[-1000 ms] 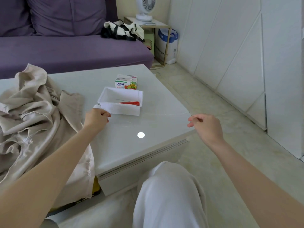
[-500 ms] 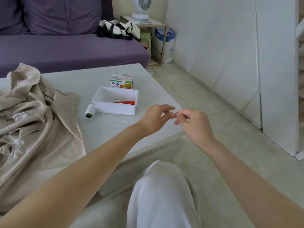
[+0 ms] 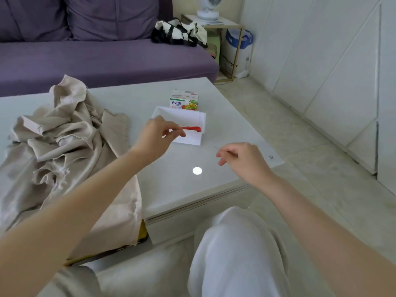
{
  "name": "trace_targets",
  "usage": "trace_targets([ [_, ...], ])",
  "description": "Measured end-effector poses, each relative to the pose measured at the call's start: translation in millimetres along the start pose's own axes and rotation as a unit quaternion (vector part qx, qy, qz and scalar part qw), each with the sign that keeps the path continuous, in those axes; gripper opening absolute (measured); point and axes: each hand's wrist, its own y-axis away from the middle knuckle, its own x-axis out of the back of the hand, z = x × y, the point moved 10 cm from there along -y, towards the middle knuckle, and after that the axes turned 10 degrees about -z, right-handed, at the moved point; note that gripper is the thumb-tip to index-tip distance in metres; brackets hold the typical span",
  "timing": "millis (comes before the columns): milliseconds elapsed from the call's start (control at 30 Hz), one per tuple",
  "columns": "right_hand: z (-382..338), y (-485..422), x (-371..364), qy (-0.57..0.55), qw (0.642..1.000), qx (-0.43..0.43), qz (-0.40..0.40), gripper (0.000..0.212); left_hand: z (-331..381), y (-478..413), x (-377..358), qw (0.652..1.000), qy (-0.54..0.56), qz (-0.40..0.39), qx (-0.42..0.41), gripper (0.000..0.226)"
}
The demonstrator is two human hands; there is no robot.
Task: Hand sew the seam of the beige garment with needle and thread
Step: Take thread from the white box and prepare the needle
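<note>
Beige cloth, the garment (image 3: 64,142), lies crumpled in a heap on the left part of the white surface (image 3: 171,189). Its near edge hangs down over the front of the surface, beside my left forearm, and neither of my hands touches it.

My left hand (image 3: 154,136) is raised over the near left corner of the white tray (image 3: 202,123). Its thumb and forefinger tips are pressed together and the other fingers curl loosely beneath. Whether anything lies in that pinch I cannot tell. My right hand (image 3: 244,159) hangs over the right part of the surface, well apart from the left. Its fingers (image 3: 222,154) are curled in, and thumb and forefinger pinch a fine pale thread (image 3: 216,147). A short end of it pokes out up and to the left of the fingertips. Whether the thread runs on across to my left hand I cannot tell.

A red tool (image 3: 194,128) lies inside the tray, partly hidden by my left fingers. A small carton (image 3: 184,101) printed with fruit stands just behind the tray. A round bright spot of light (image 3: 197,170) sits on the surface between my two hands, nearer to me.

A purple sofa (image 3: 107,58) runs along behind the surface, with a black-and-white bag (image 3: 180,34) on its right end. A white fan (image 3: 206,7) stands on a small side table beyond that. My knee in white trousers (image 3: 235,243) shows below the front edge of the surface
</note>
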Motion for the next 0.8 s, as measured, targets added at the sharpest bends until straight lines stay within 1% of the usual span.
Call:
trace_targets([
  [67, -26.9, -3.6, -31.3, -0.007, 0.997, 0.031, -0.075, 0.023, -20.7, 5.7, 21.9, 0.999, 0.026, 0.022, 0.022, 0.02],
  [133, -54.4, -5.3, -59.9, -0.01, 0.991, 0.057, -0.122, 0.024, -43.9, 14.2, 34.6, 0.991, 0.121, 0.021, 0.054, 0.022],
  [167, -68.4, -6.0, -73.3, -0.012, 0.988, 0.07, -0.138, 0.024, -53.4, 19.4, 37.5, 0.98, 0.187, 0.017, 0.067, 0.023],
  [200, -82.1, -7.0, -86.3, -0.011, 0.985, 0.083, -0.151, 0.024, -61.5, 24.7, 38.2, 0.962, 0.26, 0.01, 0.077, 0.022],
  [233, -95.1, -7.7, -99.1, -0.007, 0.982, 0.095, -0.163, 0.025, -67.3, 29.5, 38.1, 0.938, 0.338, 0.004, 0.083, 0.021],
  [300, -117.3, -8.5, -121.9, 0.0, 0.975, 0.116, -0.188, 0.025, -75.3, 38.4, 39.7, 0.87, 0.483, 0.001, 0.095, 0.022],
  [333, -125.4, -8.8, -131.2, 0.004, 0.972, 0.123, -0.201, 0.024, -77.8, 42.1, 41.8, 0.837, 0.539, 0.004, 0.099, 0.022],
  [367, -132.1, -8.9, -139.2, 0.01, 0.968, 0.128, -0.215, 0.022, -81.0, 45.1, 45.4, 0.811, 0.576, 0.01, 0.101, 0.022],
  [400, -136.5, -9.6, -146.4, 0.023, 0.964, 0.131, -0.23, 0.02, -84.2, 47.6, 49.8, 0.797, 0.596, 0.016, 0.099, 0.022],
  [433, -139.3, -10.9, -151.9, 0.046, 0.96, 0.129, -0.245, 0.018, -88.0, 50.3, 54.3, 0.791, 0.604, 0.022, 0.095, 0.021],
  [500, -142.2, -18.1, -153.0, 0.101, 0.956, 0.118, -0.249, 0.023, -96.1, 57.0, 62.1, 0.798, 0.595, 0.025, 0.092, 0.019],
  [533, -147.0, -24.7, -145.4, 0.11, 0.961, 0.123, -0.22, 0.028, -99.7, 61.0, 65.1, 0.814, 0.573, 0.018, 0.092, 0.02],
  [567, -155.7, -31.3, -133.4, 0.1, 0.97, 0.141, -0.173, 0.034, -102.6, 64.9, 67.5, 0.836, 0.541, 0.004, 0.093, 0.02],
  [600, -167.5, -35.9, -120.0, 0.084, 0.974, 0.169, -0.121, 0.04, -103.9, 68.9, 69.3, 0.86, 0.502, -0.016, 0.094, 0.02],
  [633, -179.1, -39.6, -110.8, 0.077, 0.974, 0.196, -0.087, 0.048, -105.4, 72.4, 69.7, 0.879, 0.466, -0.036, 0.096, 0.019],
  [667, -189.7, -43.0, -108.0, 0.077, 0.97, 0.214, -0.083, 0.055, -107.5, 76.0, 70.4, 0.892, 0.437, -0.052, 0.101, 0.017],
  [700, -199.5, -46.2, -112.7, 0.075, 0.965, 0.224, -0.11, 0.062, -111.1, 79.1, 71.3, 0.9, 0.418, -0.06, 0.108, 0.015],
  [733, -208.7, -48.5, -122.2, 0.064, 0.96, 0.226, -0.154, 0.066, -114.7, 82.0, 73.6, 0.906, 0.404, -0.061, 0.114, 0.012],
  [800, -223.0, -51.2, -143.9, -0.004, 0.945, 0.213, -0.249, 0.066, -123.4, 86.4, 80.4, 0.919, 0.369, -0.058, 0.123, 0.009],
])
